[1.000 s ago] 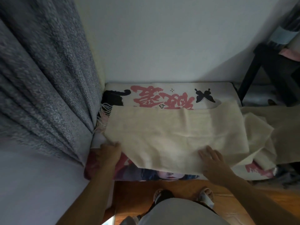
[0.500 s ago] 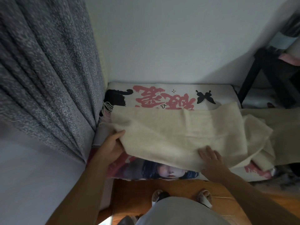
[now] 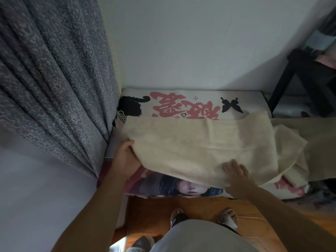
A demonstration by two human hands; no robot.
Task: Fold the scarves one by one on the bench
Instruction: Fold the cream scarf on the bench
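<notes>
You are partway through a fold on the cream scarf [image 3: 200,142], which lies spread across the table [image 3: 254,99], over its printed cover with pink lettering and a black butterfly. The scarf's right end is bunched in loose layers near the table's right side, so this fold is not yet squared up.

Your left hand [image 3: 125,159] has its grip clamped on the scarf's near left corner: the thumb sits on top of the cloth and the fingers go underneath, out of sight. Your right hand [image 3: 236,177] lies flat with straight, spread fingers pressing the near edge of the scarf down against the table; its grip is apart and holds nothing.

The step looks like lifting the left end to carry it over toward the right. The next move calls for you to keep the right hand pinning the cloth as an anchor while the left carries its corner across and lays it edge to edge; watch that the fringe [image 3: 121,116] at the far left, just beside the grey curtain [image 3: 54,79], comes along and does not snag.

Compared with a second ago, your left hand has turned from resting on top of the corner to gripping it, and the corner has risen, showing more of the printed cover beneath. Your right hand has stayed where it was.
</notes>
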